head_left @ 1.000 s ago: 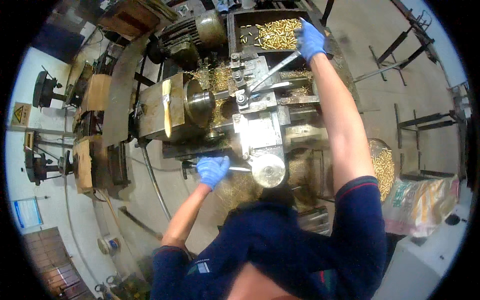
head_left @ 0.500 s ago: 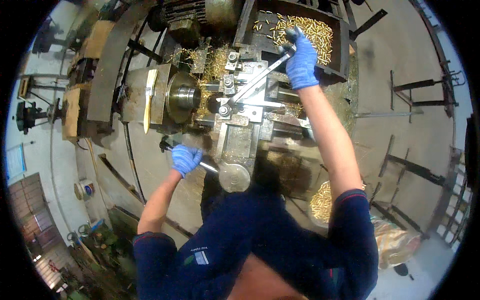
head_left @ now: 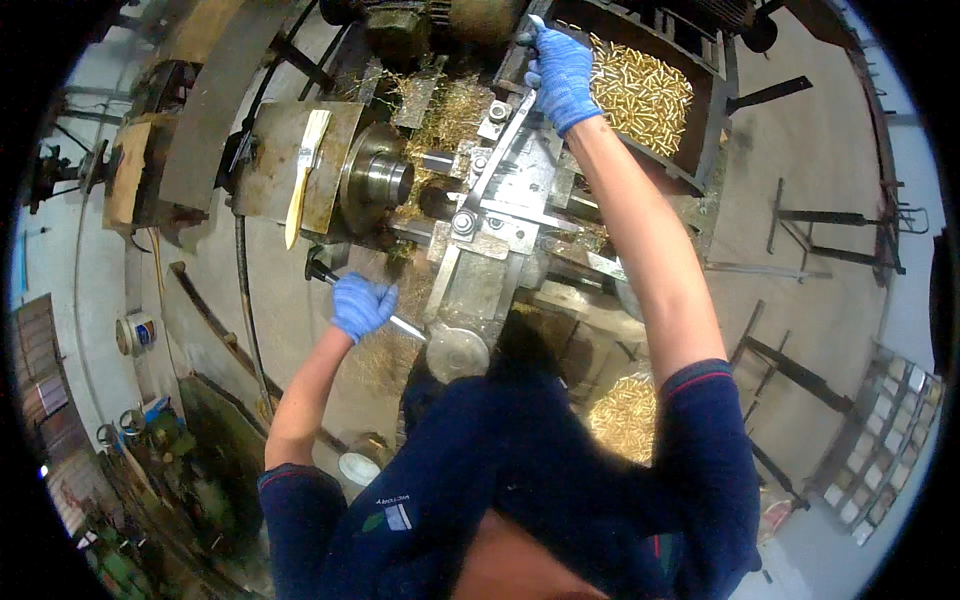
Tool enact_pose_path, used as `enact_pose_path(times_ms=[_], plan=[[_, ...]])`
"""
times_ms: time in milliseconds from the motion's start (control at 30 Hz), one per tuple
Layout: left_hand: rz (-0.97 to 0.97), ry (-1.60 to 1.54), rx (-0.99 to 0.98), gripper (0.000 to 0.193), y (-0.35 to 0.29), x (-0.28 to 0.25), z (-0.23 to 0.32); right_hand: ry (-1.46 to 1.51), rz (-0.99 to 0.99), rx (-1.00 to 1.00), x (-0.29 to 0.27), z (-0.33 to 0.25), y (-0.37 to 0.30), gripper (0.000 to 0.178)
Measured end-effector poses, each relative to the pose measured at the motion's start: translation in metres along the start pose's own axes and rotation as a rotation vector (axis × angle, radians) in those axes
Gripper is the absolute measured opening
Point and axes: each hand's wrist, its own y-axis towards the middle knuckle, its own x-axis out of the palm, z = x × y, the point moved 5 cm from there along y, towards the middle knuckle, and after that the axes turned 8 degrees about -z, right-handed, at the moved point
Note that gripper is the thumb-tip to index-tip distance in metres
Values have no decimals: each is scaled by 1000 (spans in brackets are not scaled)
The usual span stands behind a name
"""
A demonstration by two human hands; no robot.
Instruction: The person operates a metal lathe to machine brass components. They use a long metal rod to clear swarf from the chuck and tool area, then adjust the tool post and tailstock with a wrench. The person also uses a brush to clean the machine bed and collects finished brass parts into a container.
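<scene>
My left hand (head_left: pixel 362 306), in a blue knitted glove, is closed around a metal crank handle (head_left: pixel 408 328). The handle's dark end sticks out beyond my fist, and its other end joins a round metal disc (head_left: pixel 457 353) at the front of the machine. My right hand (head_left: pixel 564 78), gloved alike, is wrapped round the far end of a long steel lever (head_left: pixel 500 150). That lever runs down to a nut (head_left: pixel 464 222) on the machine's slide. Left of the slide, a shiny round chuck (head_left: pixel 385 180) faces it.
A wooden-handled brush (head_left: pixel 298 205) lies on the machine housing (head_left: pixel 262 165). Behind my right wrist, a dark metal tray (head_left: pixel 708 150) holds many small brass-coloured pieces (head_left: pixel 645 100). More such pieces (head_left: pixel 625 420) are heaped low by my right sleeve. Metal shavings (head_left: pixel 450 110) litter the machine bed.
My right hand has swung leftward with the lever, which now stands steeper. My left hand keeps its grip on the crank handle. The whole view has shifted slightly.
</scene>
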Motion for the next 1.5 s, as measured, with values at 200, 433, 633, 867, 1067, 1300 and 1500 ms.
enact_pose_path(times_ms=[200, 433, 633, 867, 1067, 1300, 1500], plan=[[170, 25, 61, 44, -4, -7, 4, 160, -95, 78, 16, 21, 17, 23], [83, 52, -3, 43, -4, -4, 0, -1157, -256, -759, 88, 8, 13, 26], [77, -65, 26, 39, -3, -15, 2, 194, -504, 235, 102, 29, -10, 20], [93, -447, -21, 30, 14, -53, 12, 156, -441, 608, 115, 32, -30, 27], [322, -516, 23, 27, 40, -107, 35, 89, -491, 608, 126, 33, -31, 36], [246, -461, 7, 42, 66, -117, 41, 61, -388, 607, 124, 26, -34, 33], [124, -487, -44, 45, 78, -113, 40, 336, -276, 425, 99, 1, -10, 30]])
